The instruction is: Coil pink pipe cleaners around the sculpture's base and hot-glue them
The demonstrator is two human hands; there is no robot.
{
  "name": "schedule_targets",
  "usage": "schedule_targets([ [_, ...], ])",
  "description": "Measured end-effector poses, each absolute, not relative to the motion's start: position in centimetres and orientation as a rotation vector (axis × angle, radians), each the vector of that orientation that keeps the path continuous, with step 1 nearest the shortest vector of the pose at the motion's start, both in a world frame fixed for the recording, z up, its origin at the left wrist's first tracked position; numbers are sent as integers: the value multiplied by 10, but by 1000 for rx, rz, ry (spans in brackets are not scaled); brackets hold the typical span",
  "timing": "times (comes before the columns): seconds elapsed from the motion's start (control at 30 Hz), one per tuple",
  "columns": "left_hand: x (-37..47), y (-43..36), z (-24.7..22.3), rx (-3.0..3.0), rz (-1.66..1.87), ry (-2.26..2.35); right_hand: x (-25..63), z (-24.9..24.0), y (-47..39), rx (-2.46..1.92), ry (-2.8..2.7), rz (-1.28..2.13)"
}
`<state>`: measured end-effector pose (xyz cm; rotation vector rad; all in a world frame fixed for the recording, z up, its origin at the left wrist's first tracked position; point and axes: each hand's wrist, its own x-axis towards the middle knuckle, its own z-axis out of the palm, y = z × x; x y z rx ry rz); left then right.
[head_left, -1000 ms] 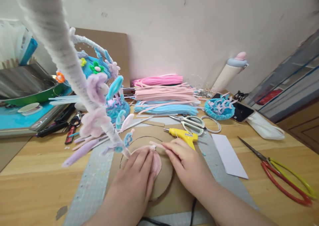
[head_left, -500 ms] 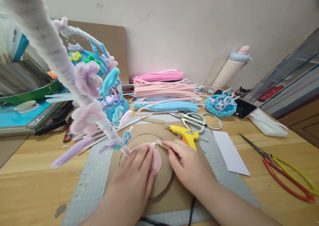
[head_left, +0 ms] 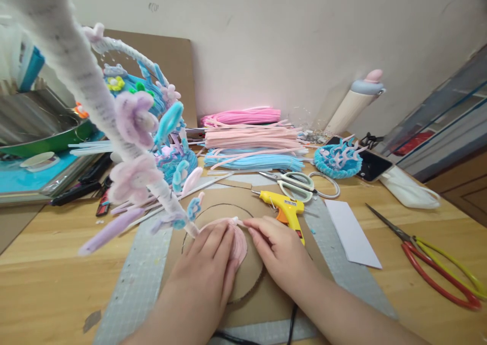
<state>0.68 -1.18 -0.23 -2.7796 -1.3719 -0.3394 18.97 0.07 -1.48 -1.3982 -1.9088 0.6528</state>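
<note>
Pale-pink, rounded pipe-cleaner coil [head_left: 239, 246] lies on the flat brown cardboard sheet [head_left: 266, 304], beneath the left hand [head_left: 207, 256], fingers nearly straight; over the sheet, the right hand [head_left: 283, 248] pinches a pale-pink fuzzy strand [head_left: 240, 222].

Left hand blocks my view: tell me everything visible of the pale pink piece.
The pale pink piece looks fuzzy, with curved strands side by side and a rounded right edge. It lies on cardboard inside a circular outline. The left hand rests on it, hiding part; the right hand is near its top.
</note>
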Motion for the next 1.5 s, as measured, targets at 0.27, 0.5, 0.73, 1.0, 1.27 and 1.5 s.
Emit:
schedule_targets([
  [0.27, 7, -13, -3, -2785, -355, -1402, 189, -17, 2, -1416, -1933, 667],
  [0.5, 6, -13, -3, -2792, -337, -1390, 189, -16, 1, -1473, -1987, 676],
  [0.73, 7, -13, -6, -2754, -351, -1367, 187, -20, 1, -1548, -1973, 620],
  [1.0, 6, -12, -5, -2763, -322, -1346, 184, -17, 5, -1638, -1937, 588],
  [1.27, 6, -13, -5, -2753, -322, -1334, 182, -16, 3, -1603, -1871, 576],
  [1.5, 6, -12, -5, -2767, -308, -1352, 182, -18, 4, -1575, -1940, 546],
])
